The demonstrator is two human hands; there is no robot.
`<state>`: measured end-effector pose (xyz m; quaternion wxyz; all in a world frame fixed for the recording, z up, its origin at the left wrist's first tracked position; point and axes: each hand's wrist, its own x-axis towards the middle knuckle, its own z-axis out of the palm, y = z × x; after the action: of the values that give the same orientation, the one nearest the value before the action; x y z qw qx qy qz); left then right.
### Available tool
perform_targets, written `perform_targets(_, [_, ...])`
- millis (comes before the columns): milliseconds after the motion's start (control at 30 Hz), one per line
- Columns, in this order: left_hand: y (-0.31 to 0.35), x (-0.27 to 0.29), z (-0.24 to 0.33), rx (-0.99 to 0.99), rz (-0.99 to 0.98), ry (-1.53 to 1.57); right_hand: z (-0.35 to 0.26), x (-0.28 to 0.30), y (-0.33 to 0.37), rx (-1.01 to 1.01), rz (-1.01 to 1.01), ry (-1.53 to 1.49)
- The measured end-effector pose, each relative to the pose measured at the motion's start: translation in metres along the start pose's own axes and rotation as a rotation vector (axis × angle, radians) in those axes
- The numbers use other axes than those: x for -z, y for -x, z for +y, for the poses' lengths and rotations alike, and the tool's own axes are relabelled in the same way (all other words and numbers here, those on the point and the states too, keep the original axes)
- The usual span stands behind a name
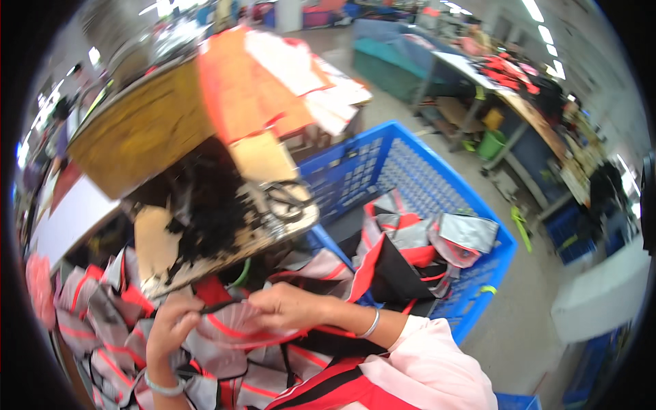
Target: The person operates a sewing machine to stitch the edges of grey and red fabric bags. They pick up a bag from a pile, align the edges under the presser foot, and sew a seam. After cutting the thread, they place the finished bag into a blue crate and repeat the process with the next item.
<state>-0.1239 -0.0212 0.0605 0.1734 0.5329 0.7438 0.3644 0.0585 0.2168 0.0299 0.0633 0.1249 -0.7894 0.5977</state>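
Position: the piece (242, 329), grey with a red stripe and a dark edge, is suspended between the two hands just off the front edge of the worktop (305, 217), above the pile (102, 307) of similar cloth.

Caution: the piece appears to be supported mainly at the two grips. If either grip loosens, the dark edge may slip and the piece may drop into the pile, where matching colours would make it hard to pick out. Its lower part hangs close to the pile; a sharp pull could snag or drag other cloth. The black scraps (205, 229) lie loose toward the front edge and may cling to the piece if it is laid there. The scissors (287, 199) lie near the right corner; a sweep of the right hand or of cloth could knock them off toward the crate (454, 179).

Hand pose: the left hand (176, 324) stands upright on a steep forearm, fingers curled and closed at the left end of the dark edge; blur obscures the exact fingertip contact. The right hand (290, 307) comes in from the right on a nearly level forearm, knuckles up, thumb and fingers pinched together on the upper edge. The hands are apart, at similar height.
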Motion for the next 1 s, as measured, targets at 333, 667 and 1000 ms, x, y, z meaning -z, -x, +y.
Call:
perform_targets(333, [-0.010,-0.030,0.052,-0.125,-0.344,-0.185,-0.003,0.004,0.086,-0.206,0.208,-0.266])
perform_targets(667, [0.002,-0.065,0.105,-0.403,0.116,-0.616,0.063,-0.034,0.113,-0.548,0.390,0.054])
perform_targets(1000, [0.016,-0.087,0.100,-0.380,0.026,-0.611,0.056,0.023,0.073,-0.365,-0.936,0.028])
